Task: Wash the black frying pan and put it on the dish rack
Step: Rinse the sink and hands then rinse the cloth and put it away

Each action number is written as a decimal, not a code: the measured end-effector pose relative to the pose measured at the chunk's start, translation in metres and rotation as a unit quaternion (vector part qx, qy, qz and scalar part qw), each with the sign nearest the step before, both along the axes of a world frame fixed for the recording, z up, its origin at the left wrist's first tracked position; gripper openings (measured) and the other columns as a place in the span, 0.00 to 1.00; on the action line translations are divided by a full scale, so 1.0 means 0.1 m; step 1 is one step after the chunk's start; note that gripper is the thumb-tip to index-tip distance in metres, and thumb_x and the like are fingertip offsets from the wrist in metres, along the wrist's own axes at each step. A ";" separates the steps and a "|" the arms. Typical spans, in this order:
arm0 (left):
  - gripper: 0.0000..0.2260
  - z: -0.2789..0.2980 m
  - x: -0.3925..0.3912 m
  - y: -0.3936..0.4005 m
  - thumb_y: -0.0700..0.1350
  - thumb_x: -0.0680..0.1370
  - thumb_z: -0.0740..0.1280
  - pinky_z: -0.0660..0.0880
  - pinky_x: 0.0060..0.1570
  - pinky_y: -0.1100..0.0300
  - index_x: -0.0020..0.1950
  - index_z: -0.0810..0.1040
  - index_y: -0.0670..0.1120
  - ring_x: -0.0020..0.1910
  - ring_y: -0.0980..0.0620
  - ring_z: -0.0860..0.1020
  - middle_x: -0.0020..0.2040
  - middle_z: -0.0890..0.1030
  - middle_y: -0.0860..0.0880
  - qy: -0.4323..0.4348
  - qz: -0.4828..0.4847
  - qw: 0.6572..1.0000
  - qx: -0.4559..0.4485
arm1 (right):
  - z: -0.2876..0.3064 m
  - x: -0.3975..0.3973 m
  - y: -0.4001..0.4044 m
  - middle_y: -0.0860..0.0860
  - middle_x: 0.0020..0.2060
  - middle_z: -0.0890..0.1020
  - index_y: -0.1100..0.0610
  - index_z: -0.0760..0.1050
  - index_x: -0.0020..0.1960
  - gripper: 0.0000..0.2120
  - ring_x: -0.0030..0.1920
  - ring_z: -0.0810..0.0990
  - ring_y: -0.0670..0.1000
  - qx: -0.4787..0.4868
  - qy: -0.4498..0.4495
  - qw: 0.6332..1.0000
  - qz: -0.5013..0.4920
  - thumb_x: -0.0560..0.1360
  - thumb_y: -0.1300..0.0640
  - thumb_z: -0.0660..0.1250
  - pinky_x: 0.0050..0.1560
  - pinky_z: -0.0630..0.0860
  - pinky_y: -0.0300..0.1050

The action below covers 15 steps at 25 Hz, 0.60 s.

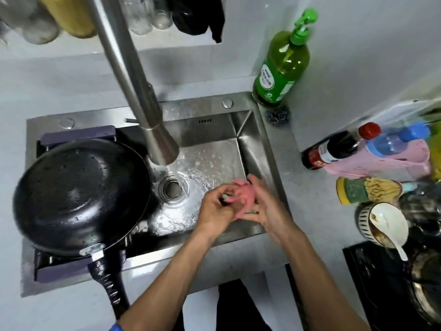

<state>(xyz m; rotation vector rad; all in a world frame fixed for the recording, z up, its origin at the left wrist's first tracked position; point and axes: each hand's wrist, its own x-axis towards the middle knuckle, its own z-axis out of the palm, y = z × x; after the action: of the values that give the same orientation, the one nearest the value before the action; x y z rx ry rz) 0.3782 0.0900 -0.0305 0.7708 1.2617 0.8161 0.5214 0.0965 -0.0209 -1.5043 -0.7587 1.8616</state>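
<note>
I read the sink (260, 130) as holding the dish rack (78, 134) on its left, and the black frying pan (78, 197) already rests on it, handle toward me. The tap (157, 149) runs between pan and hands. My left hand (214, 206), nearer the pan, and right hand (265, 209) together grip a pink cloth (243, 194), well right of the pan.
</note>
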 end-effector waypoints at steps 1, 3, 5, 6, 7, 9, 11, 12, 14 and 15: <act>0.10 0.00 0.10 0.04 0.31 0.72 0.72 0.78 0.43 0.59 0.47 0.80 0.44 0.44 0.50 0.81 0.44 0.84 0.49 0.003 0.012 1.000 -0.002 | -0.01 0.16 0.00 0.48 0.61 0.83 0.42 0.71 0.68 0.21 0.54 0.85 0.55 0.022 -0.015 0.999 0.017 0.76 0.46 0.67 0.50 0.83 0.53; 0.11 0.01 0.22 0.12 0.30 0.71 0.70 0.71 0.39 0.60 0.39 0.75 0.45 0.37 0.52 0.75 0.36 0.77 0.47 -0.011 0.004 1.000 -0.004 | -0.07 0.46 -0.01 0.46 0.60 0.82 0.44 0.73 0.69 0.25 0.56 0.84 0.51 0.057 -0.072 0.994 0.066 0.74 0.56 0.73 0.48 0.82 0.44; 0.12 0.04 0.30 0.19 0.34 0.69 0.71 0.66 0.41 0.56 0.37 0.71 0.47 0.38 0.49 0.68 0.36 0.69 0.42 -0.046 0.001 0.999 0.002 | -0.12 0.69 0.00 0.45 0.55 0.83 0.46 0.81 0.59 0.16 0.56 0.83 0.51 0.094 -0.139 0.977 0.133 0.73 0.56 0.76 0.51 0.81 0.42; 0.12 0.06 0.35 0.23 0.35 0.69 0.71 0.65 0.43 0.54 0.37 0.70 0.48 0.40 0.47 0.67 0.37 0.68 0.41 -0.061 -0.005 0.998 0.011 | -0.12 0.81 0.03 0.44 0.53 0.82 0.48 0.83 0.55 0.13 0.55 0.81 0.50 0.122 -0.176 0.962 0.169 0.71 0.53 0.78 0.53 0.78 0.40; 0.11 0.08 0.41 0.25 0.35 0.69 0.70 0.65 0.44 0.52 0.38 0.71 0.48 0.41 0.46 0.68 0.38 0.69 0.41 -0.071 -0.020 0.997 0.022 | -0.12 0.94 0.06 0.43 0.53 0.79 0.49 0.83 0.52 0.13 0.55 0.79 0.49 0.148 -0.215 0.944 0.200 0.68 0.49 0.79 0.55 0.75 0.38; 0.10 0.11 0.54 0.28 0.33 0.71 0.67 0.69 0.45 0.50 0.41 0.72 0.48 0.43 0.44 0.72 0.40 0.74 0.39 -0.075 -0.058 0.995 0.037 | -0.05 1.15 0.14 0.44 0.54 0.77 0.47 0.79 0.48 0.14 0.57 0.77 0.46 0.182 -0.213 0.935 0.219 0.66 0.46 0.79 0.59 0.72 0.38; 0.10 0.10 0.66 0.30 0.30 0.74 0.62 0.74 0.49 0.48 0.47 0.73 0.45 0.47 0.40 0.78 0.45 0.80 0.37 -0.089 -0.086 0.992 0.039 | 0.03 1.31 0.15 0.47 0.48 0.80 0.49 0.75 0.43 0.11 0.52 0.78 0.48 0.174 -0.134 0.955 0.200 0.67 0.50 0.77 0.56 0.73 0.44; 0.11 0.11 0.72 0.30 0.28 0.76 0.60 0.75 0.51 0.47 0.49 0.73 0.44 0.47 0.39 0.80 0.45 0.81 0.36 -0.091 -0.097 0.990 0.039 | 0.03 1.38 0.14 0.49 0.43 0.81 0.51 0.75 0.40 0.10 0.48 0.79 0.49 0.159 -0.112 0.962 0.194 0.67 0.53 0.76 0.53 0.74 0.45; 0.11 0.11 0.88 0.26 0.27 0.79 0.58 0.77 0.50 0.51 0.49 0.74 0.41 0.46 0.41 0.81 0.45 0.82 0.37 -0.096 -0.121 0.988 0.029 | 0.02 1.54 0.05 0.48 0.38 0.80 0.51 0.75 0.39 0.08 0.42 0.78 0.49 0.124 -0.109 0.967 0.192 0.68 0.58 0.75 0.46 0.74 0.43; 0.11 0.12 0.96 0.24 0.27 0.79 0.57 0.77 0.50 0.53 0.49 0.74 0.41 0.46 0.43 0.82 0.45 0.83 0.39 -0.098 -0.131 0.986 0.023 | 0.02 1.65 0.01 0.48 0.37 0.80 0.50 0.76 0.40 0.09 0.41 0.78 0.49 0.115 -0.113 0.967 0.198 0.70 0.60 0.74 0.45 0.73 0.42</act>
<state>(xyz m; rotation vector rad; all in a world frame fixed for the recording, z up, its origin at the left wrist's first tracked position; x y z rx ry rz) 0.4743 0.1143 -0.0185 0.8529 0.9462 0.6893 0.6861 0.0979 -0.0186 -1.5087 -1.4204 1.8115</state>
